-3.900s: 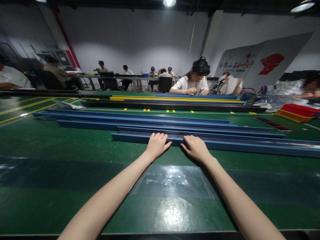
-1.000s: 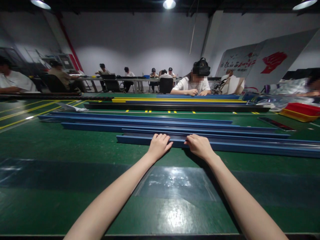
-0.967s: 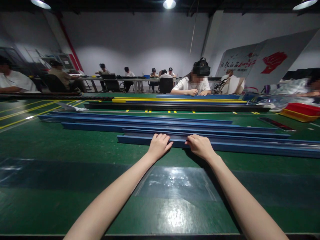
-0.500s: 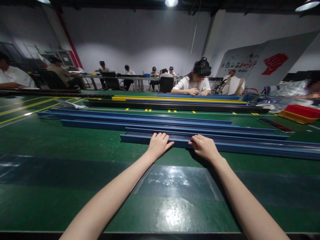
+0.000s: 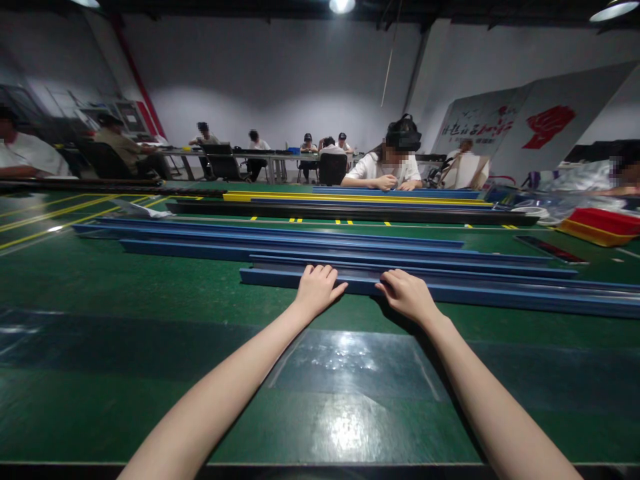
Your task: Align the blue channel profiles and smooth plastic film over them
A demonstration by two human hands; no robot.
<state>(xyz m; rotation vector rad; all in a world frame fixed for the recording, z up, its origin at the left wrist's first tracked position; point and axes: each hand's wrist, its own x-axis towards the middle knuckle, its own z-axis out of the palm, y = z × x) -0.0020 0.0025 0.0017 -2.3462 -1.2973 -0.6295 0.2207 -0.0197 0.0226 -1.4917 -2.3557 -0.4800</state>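
Across the green table (image 5: pixel 150 413) in front of me lies a long blue channel strip (image 5: pixel 275 277), its left end showing and its right part running out of view. My left hand (image 5: pixel 316 292) is closed over the strip's near wall, fingers inside the channel and thumb on the near side. A short way to the right, my right hand (image 5: pixel 407 295) has its fingers curled at the same wall, thumb toward the left hand. Its fingertips are partly hidden. The strip rests on the table between both hands.
Beyond lie another blue strip (image 5: pixel 150 247), a yellow strip (image 5: pixel 350 198) and a black strip (image 5: pixel 325 212). At right are a dark phone-like slab (image 5: pixel 550 249) and red and yellow bins (image 5: pixel 600 223). A person (image 5: pixel 383 168) wearing a headset sits opposite; several others sit behind.
Since the earliest frame, the near blue strip has slid a little right, and my right hand has moved right with its fingers curled tighter. My left hand has hardly moved.
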